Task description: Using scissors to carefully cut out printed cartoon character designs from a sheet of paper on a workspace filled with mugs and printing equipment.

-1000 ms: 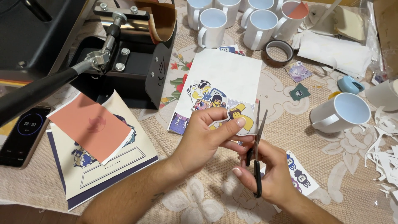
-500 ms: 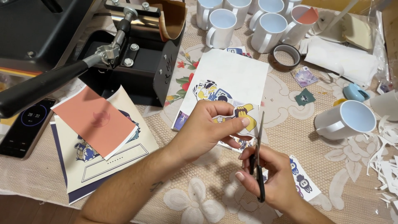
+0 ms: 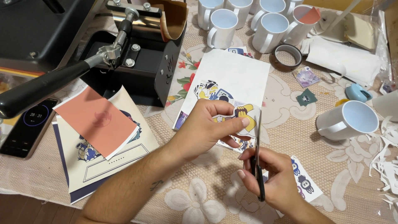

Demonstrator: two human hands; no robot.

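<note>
Head view shows my left hand [image 3: 203,128] pinching a small printed paper cutout with a yellow and blue cartoon figure [image 3: 244,114], thumb and forefinger pressed together on its left edge, holding it up above the lace-patterned table [image 3: 290,124]. My right hand [image 3: 269,176] has its fingers threaded through the black handles of a pair of scissors [image 3: 258,153], closed around them, with the blades pointing up along the right edge of the cutout. Compared with a second ago the blades have come nearly together and stand more upright, right against the paper, so the snip along that side looks almost finished. Under my hands lies the white sheet of printed stickers [image 3: 232,79]. To the right a white ceramic mug [image 3: 348,120] lies on its side, beside curled white paper trimmings [image 3: 387,161]. To the left, a salmon-coloured sheet [image 3: 97,120] sits in front of the black mug press machine [image 3: 132,62].
</note>
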